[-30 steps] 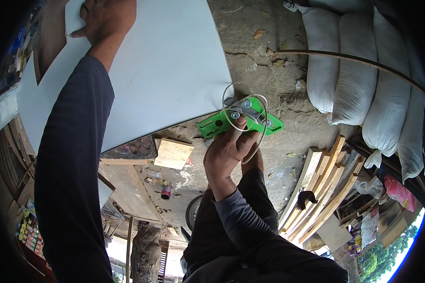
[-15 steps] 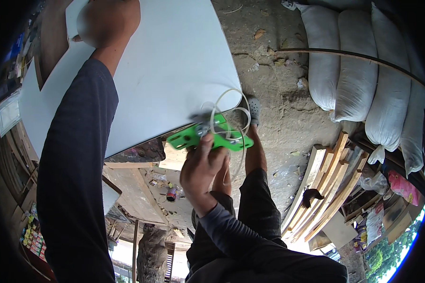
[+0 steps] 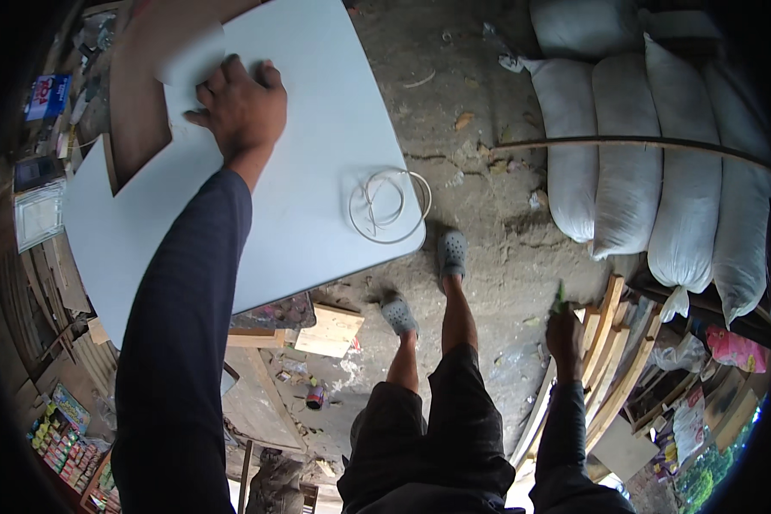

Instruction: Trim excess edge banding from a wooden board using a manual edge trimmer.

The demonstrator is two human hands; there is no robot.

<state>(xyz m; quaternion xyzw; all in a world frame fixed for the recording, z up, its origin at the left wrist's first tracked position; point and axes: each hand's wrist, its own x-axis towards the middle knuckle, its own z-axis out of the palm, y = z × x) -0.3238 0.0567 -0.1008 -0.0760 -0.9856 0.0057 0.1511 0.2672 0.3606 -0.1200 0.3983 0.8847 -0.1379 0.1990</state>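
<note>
A large white board (image 3: 317, 120) with a notched left edge lies in front of me. My left hand (image 3: 244, 107) rests on its upper part, fingers spread, gripping nothing. Near the board's right corner lies a loose coil of thin white strip (image 3: 385, 206), its loops reaching over the edge. Off to the right, away from the board, my right hand (image 3: 565, 343) is closed around a green tool (image 3: 560, 295). Only a thin, blurred sliver of the tool shows beyond the fingers.
Several full white sacks (image 3: 625, 154) lie at the far right, with a thin curved bar (image 3: 642, 141) across them. Wooden strips (image 3: 612, 360) are stacked near my right hand. My grey clogs (image 3: 452, 253) stand close to the board's corner. A small can (image 3: 315, 397) sits on the ground.
My right hand has swung from the board's near edge out to the right with the green tool. The white strip now lies on the board. My left hand appears lower and farther right.
</note>
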